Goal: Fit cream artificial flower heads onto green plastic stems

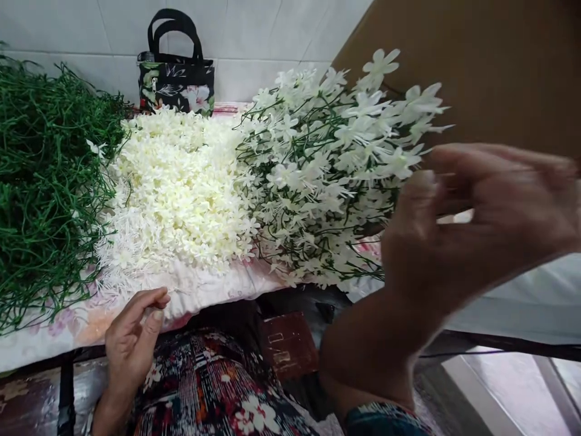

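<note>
My left hand (136,333) is low at the front edge of the cloth, below a heap of white flower heads (181,188). Its thumb and curled fingers come together; anything they hold is too small to make out. Raised on the right, my right hand (472,212) is bent at the wrist and blurred. Its thumb and fingertips come near each other beside the outer blooms of a bundle of white artificial flowers (318,163) on green stems. Whether they touch a flower is unclear. Thin white stamen-like pieces (124,248) lie at the heap's left side.
A large pile of green artificial stems (45,194) covers the left side. At the back, a black floral handbag (176,85) stands against the tiled wall (258,36). A brown panel (490,72) rises behind on the right. Under the flowers lies a patterned cloth (59,327).
</note>
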A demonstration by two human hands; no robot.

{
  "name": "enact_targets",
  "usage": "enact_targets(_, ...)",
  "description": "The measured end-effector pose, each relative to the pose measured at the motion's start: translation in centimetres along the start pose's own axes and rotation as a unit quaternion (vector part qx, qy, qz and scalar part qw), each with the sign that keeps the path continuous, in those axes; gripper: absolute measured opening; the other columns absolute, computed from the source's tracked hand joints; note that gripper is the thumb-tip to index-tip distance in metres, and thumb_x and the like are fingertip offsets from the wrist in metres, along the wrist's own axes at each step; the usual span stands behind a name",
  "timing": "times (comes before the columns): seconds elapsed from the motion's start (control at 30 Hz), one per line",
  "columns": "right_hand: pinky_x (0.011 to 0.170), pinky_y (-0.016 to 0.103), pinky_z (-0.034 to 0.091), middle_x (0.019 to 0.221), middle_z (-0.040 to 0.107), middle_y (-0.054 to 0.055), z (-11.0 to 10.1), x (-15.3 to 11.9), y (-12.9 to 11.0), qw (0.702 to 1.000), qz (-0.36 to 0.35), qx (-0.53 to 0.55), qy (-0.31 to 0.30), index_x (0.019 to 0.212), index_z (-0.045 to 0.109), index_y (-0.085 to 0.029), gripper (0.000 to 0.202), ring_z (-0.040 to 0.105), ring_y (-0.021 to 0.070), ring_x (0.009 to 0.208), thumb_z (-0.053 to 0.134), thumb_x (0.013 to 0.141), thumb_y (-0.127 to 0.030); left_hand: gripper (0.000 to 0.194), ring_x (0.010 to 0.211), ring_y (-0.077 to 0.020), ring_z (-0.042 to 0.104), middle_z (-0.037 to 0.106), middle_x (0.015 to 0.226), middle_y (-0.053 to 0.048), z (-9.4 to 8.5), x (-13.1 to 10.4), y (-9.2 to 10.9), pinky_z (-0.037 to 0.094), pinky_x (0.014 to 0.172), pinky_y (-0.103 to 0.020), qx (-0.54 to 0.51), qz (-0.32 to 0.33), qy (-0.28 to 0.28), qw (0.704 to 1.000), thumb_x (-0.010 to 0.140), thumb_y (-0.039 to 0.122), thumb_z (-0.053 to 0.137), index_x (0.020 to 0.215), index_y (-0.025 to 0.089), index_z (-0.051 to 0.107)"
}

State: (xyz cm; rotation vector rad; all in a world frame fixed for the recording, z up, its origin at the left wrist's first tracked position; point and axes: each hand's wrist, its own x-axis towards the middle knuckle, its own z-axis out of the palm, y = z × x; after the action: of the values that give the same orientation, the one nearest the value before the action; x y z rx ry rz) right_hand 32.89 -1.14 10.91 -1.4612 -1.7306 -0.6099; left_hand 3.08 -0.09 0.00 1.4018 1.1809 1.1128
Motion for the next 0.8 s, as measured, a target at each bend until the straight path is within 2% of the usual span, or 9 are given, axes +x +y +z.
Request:
enact_targets(0.03, 0.077, 0.04, 0.041, 0.085, 0.063, 0.008, 0.5, -0.1, -0.7, 0.989, 0.061, -0.096, 0.092, 0.103, 0.06, -0.02, 0.029, 0.055, 0.0282, 0.098, 0.049, 0.077, -0.01, 0.021, 0.081, -0.0169, 0.058, 0.061, 0.088, -0.004, -0.1, 0.1, -0.1, 0.047, 0.074, -0.03, 0.004, -0.002, 0.003, 1.0, 0.076, 0.021, 0.054, 0.096, 0.02, 0.062)
enact_targets(0.1, 0.072, 0.04, 0.043, 0.078, 0.067, 0.004, 1.6, -0.6, -2.0, 0.959, 0.068, -0.142, 0.234, 0.087, 0.067, -0.022, 0.022, 0.062, 0.0224, 0.075, 0.057, 0.072, -0.01, 0.02, 0.08, -0.0161, 0.058, 0.061, 0.086, -0.004, -0.3, 0.1, -0.1, 0.046, 0.074, -0.029, 0.017, -0.001, 0.014, 1.0, 0.076, 0.021, 0.054, 0.094, 0.02, 0.062)
enact_targets(0.17, 0.066, 0.037, 0.045, 0.072, 0.067, 0.002, 2.6, -1.7, -3.2, 0.953, 0.051, -0.087, 0.286, 0.082, 0.069, -0.024, 0.024, 0.061, 0.0185, 0.066, 0.058, 0.069, -0.007, 0.017, 0.078, -0.0157, 0.058, 0.061, 0.084, -0.003, -0.6, 0.1, -0.1, 0.046, 0.072, -0.028, 0.035, 0.009, 0.035, 0.999, 0.077, 0.021, 0.054, 0.092, 0.019, 0.062)
enact_targets(0.23, 0.064, 0.034, 0.047, 0.076, 0.066, 0.003, 3.6, -3.2, -4.4, 0.975, 0.044, -0.004, 0.219, 0.089, 0.067, -0.024, 0.03, 0.06, 0.017, 0.067, 0.057, 0.068, -0.004, 0.014, 0.075, -0.0147, 0.057, 0.06, 0.081, -0.003, -1.0, 0.1, -0.1, 0.046, 0.069, -0.027, 0.063, 0.031, 0.048, 0.996, 0.077, 0.02, 0.053, 0.087, 0.018, 0.063)
enact_targets(0.3, 0.063, 0.031, 0.048, 0.079, 0.064, 0.003, 4.7, -4.9, -5.5, 0.994, 0.031, 0.07, 0.081, 0.094, 0.063, -0.023, 0.034, 0.06, 0.016, 0.069, 0.059, 0.066, -0.004, 0.013, 0.074, -0.0141, 0.057, 0.059, 0.079, -0.003, -1.4, 0.2, -0.2, 0.046, 0.067, -0.026, 0.12, 0.058, 0.053, 0.99, 0.077, 0.018, 0.052, 0.085, 0.017, 0.062)
enact_targets(0.4, 0.064, 0.027, 0.048, 0.078, 0.062, 0.004, 6.6, -7.0, -7.3, 0.983, 0.001, 0.15, -0.104, 0.091, 0.06, -0.019, 0.025, 0.058, 0.0141, 0.072, 0.058, 0.069, -0.008, 0.011, 0.071, -0.014, 0.054, 0.058, 0.073, -0.002, -2.1, 0.3, -0.4, 0.044, 0.066, -0.027, 0.249, 0.121, 0.049, 0.96, 0.076, 0.013, 0.051, 0.081, 0.017, 0.06)
enact_targets(0.47, 0.065, 0.027, 0.047, 0.076, 0.061, 0.004, 7.9, -7.8, -8.5, 0.969, -0.031, 0.169, -0.175, 0.087, 0.058, -0.017, 0.017, 0.056, 0.0133, 0.071, 0.055, 0.072, -0.01, 0.013, 0.071, -0.0145, 0.053, 0.058, 0.072, -0.002, -2.3, 0.4, -0.7, 0.043, 0.067, -0.028, 0.313, 0.156, 0.035, 0.936, 0.076, 0.01, 0.05, 0.081, 0.016, 0.059)
enact_targets(0.63, 0.062, 0.029, 0.041, 0.067, 0.056, 0.004, 9.8, -7.7, -11.0, 0.948, -0.077, 0.15, -0.272, 0.076, 0.057, -0.016, 0.009, 0.048, 0.0153, 0.068, 0.048, 0.078, -0.014, 0.013, 0.071, -0.0154, 0.05, 0.058, 0.072, -0.004, -2.1, 0.3, -1.1, 0.04, 0.067, -0.031, 0.399, 0.192, 0.005, 0.897, 0.075, 0.008, 0.048, 0.081, 0.015, 0.057)
enact_targets(0.8, 0.063, 0.031, 0.036, 0.067, 0.053, 0.005, 10.4, -7.5, -12.0, 0.947, -0.073, 0.074, -0.304, 0.07, 0.056, -0.017, 0.011, 0.042, 0.0175, 0.069, 0.049, 0.078, -0.019, 0.013, 0.07, -0.0168, 0.048, 0.058, 0.07, -0.004, -1.7, 0.3, -1.1, 0.036, 0.064, -0.032, 0.448, 0.212, -0.018, 0.868, 0.073, 0.007, 0.049, 0.078, 0.016, 0.058)
